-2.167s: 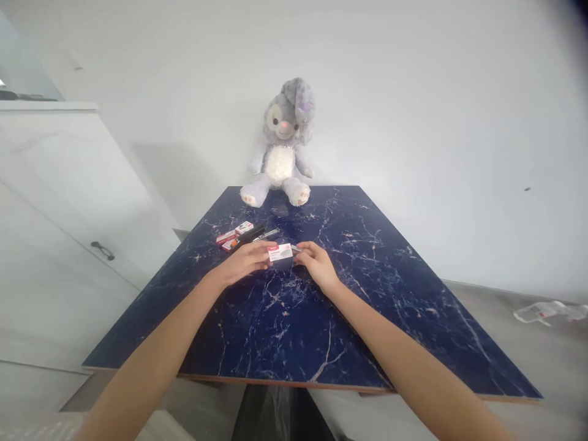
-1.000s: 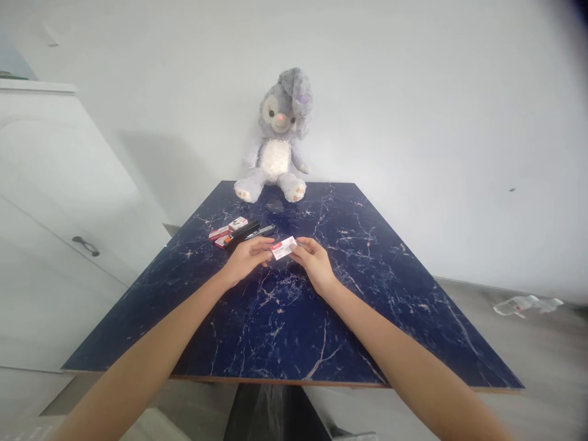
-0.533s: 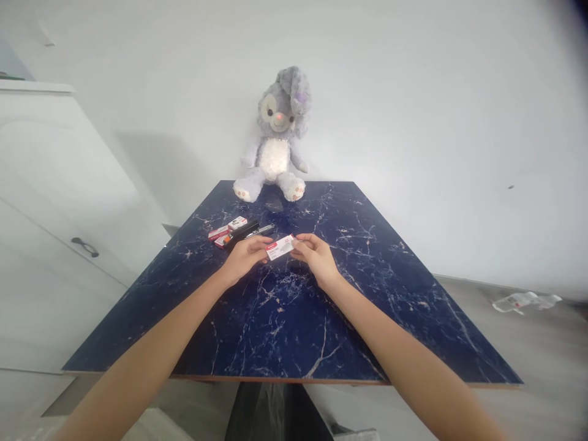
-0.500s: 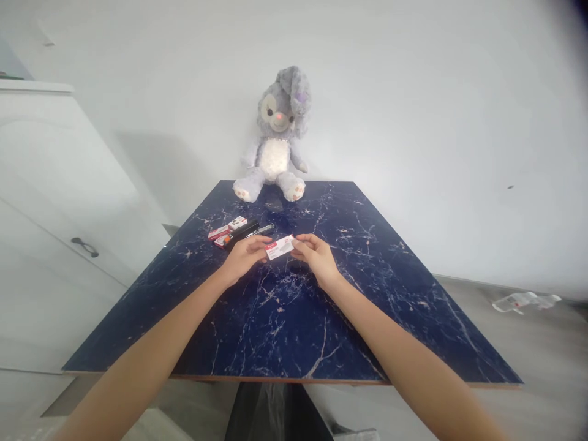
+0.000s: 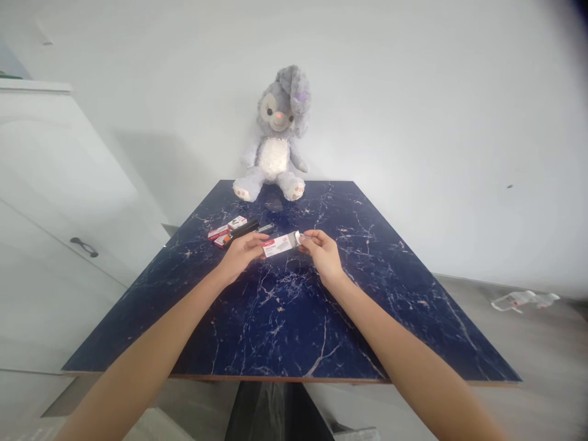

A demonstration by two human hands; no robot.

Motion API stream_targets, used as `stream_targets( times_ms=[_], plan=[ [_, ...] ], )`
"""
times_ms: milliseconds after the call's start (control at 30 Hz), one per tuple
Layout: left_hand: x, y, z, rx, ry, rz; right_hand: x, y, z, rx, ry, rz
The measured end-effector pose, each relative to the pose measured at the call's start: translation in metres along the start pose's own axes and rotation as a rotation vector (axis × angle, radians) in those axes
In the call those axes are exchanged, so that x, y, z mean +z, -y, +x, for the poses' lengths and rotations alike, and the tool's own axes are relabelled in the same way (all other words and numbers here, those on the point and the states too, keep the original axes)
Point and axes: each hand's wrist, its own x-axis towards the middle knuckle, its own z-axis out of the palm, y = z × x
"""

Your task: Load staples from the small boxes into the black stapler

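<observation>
A small white box (image 5: 280, 245) with a red label patch is held above the table, its long side tilted up to the right. My left hand (image 5: 244, 252) closes on its left end, thumb and fingers pinching it. At the right end, my right hand (image 5: 321, 250) pinches the box's end flap (image 5: 298, 236), which stands out from the box. Whether anything else is between those fingers is too small to tell. Just beyond my left hand lie a black stapler-like object (image 5: 245, 229) and several red-and-white small boxes (image 5: 235, 223).
The table (image 5: 285, 318) has a dark blue marbled top. A grey plush rabbit (image 5: 275, 153) sits at its far edge, against the wall. On the left stands a white cabinet (image 5: 50, 202); on the floor at right lies a clear plastic bottle (image 5: 512, 300).
My right hand has shifted a little to the right and up, and the box's right end now shows an opened flap. My left hand has stayed nearly in place.
</observation>
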Motion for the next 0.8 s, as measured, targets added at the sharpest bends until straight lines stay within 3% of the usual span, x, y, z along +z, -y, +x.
stream_targets(
  times_ms=[167,333,600,700,800],
  plan=[
    [-0.004,0.002,0.001,-0.016,-0.026,-0.051,-0.009,0.004,0.005,-0.065,-0.039,-0.104],
    [-0.007,0.004,0.003,-0.014,-0.043,-0.045,-0.017,0.019,0.003,-0.289,-0.069,-0.397],
    [-0.003,0.004,0.002,-0.026,-0.031,-0.001,-0.010,0.026,-0.010,-0.656,0.138,-0.859],
    [-0.007,0.004,0.002,-0.007,0.029,0.011,-0.010,0.022,-0.009,-0.661,0.137,-0.894],
    [-0.010,0.003,0.002,0.010,0.061,0.026,-0.012,0.017,-0.004,-0.526,0.098,-0.792]
  ],
)
